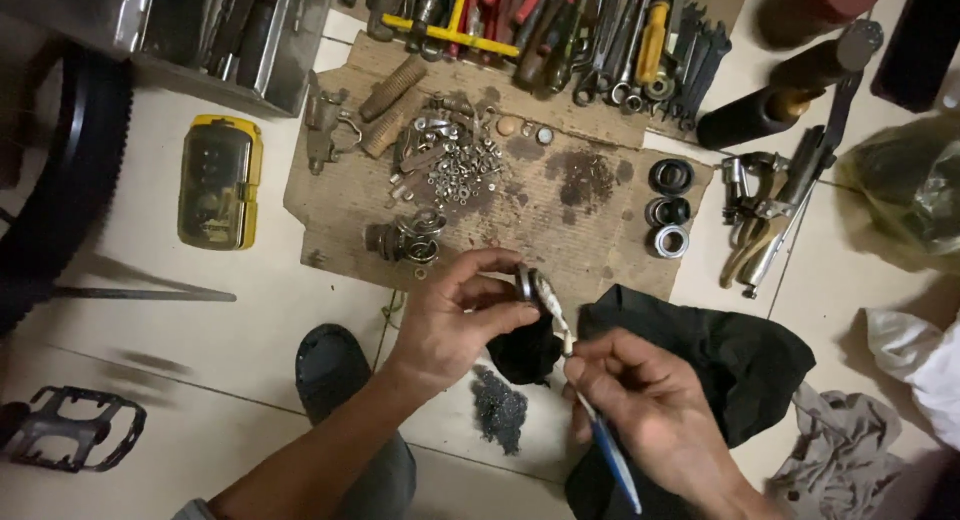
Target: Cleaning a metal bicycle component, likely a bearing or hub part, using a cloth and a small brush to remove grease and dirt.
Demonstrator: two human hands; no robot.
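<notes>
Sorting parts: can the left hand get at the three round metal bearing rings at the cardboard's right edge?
Probably not directly: the left hand pinches a small metal ring, and the right hand with its brush lies between it and the rings.

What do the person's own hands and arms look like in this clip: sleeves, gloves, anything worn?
Both hands are bare, with no gloves, rings or watch visible. The left hand leads to a forearm uncovered down to the frame's lower edge. The right hand is also bare, its wrist cut off by the frame. The fingers look smudged with dark grime.
</notes>
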